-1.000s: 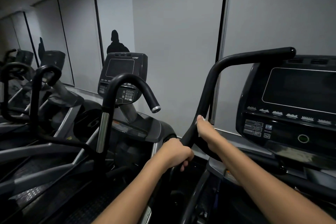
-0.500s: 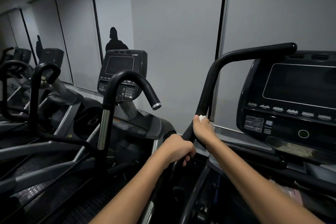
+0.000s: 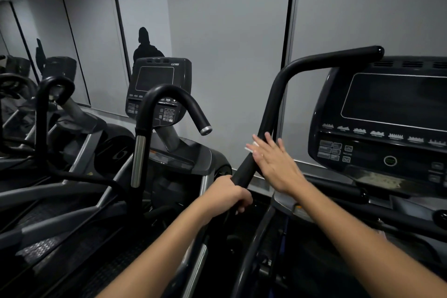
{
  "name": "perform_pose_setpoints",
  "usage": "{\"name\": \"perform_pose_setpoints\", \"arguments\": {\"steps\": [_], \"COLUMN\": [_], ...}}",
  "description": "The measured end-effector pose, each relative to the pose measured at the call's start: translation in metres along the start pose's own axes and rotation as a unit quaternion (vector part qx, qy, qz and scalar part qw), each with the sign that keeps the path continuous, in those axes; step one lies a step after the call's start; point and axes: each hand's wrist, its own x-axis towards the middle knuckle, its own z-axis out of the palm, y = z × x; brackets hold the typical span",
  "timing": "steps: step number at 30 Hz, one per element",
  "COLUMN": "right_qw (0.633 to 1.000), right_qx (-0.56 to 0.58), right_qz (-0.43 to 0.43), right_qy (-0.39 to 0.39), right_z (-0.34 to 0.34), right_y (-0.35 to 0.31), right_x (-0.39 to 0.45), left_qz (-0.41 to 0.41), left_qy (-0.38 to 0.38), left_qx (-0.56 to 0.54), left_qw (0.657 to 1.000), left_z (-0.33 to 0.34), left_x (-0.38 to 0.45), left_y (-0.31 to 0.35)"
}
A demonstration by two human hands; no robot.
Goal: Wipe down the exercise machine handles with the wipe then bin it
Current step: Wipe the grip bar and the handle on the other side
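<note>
Right hand (image 3: 273,164) newly unclenched, fingers (image 3: 260,144) straight

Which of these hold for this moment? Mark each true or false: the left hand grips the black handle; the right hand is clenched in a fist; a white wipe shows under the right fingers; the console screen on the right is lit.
1. The left hand grips the black handle: true.
2. The right hand is a fist: false, its fingers are spread straight against the handle.
3. A white wipe shows under the right fingers: true.
4. The console screen is lit: false, it is dark.
</note>
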Motion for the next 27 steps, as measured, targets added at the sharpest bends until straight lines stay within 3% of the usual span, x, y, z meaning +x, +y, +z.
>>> {"name": "perform_pose_setpoints", "arguments": {"steps": [3, 8, 12, 16, 19, 22, 25, 27], "right_qw": [1.000, 0.968, 0.983, 0.999, 0.995, 0.983, 0.982, 0.987], "right_qx": [0.008, 0.246, 0.164, 0.022, 0.082, 0.176, 0.174, 0.152], "right_qz": [0.025, -0.009, -0.079, 0.026, 0.055, -0.012, -0.069, -0.054], "right_qy": [-0.003, 0.043, -0.002, -0.039, 0.005, 0.051, 0.018, -0.001], "right_z": [-0.003, 0.009, -0.003, -0.015, -0.002, 0.009, 0.005, -0.002], "right_y": [-0.006, -0.055, -0.046, -0.019, -0.039, -0.075, -0.081, -0.063], "right_x": [0.008, -0.029, -0.032, 0.004, 0.002, -0.036, -0.049, -0.030], "left_qz": [0.002, -0.004, 0.007, 0.026, 0.039, 0.046, 0.049, 0.050], "left_qy": [-0.015, -0.035, -0.022, 0.008, 0.029, 0.039, 0.039, 0.039], "left_qx": [-0.014, -0.053, -0.045, -0.021, -0.026, -0.026, -0.027, -0.032], "left_qw": [1.000, 0.998, 0.999, 0.999, 0.998, 0.998, 0.998, 0.997], "left_z": [-0.001, -0.003, -0.002, -0.001, 0.001, 0.002, 0.002, 0.001], "left_x": [-0.004, -0.019, -0.035, -0.043, -0.045, -0.048, -0.050, -0.052], "left_y": [0.002, -0.005, -0.018, -0.025, -0.035, -0.049, -0.060, -0.062]}}
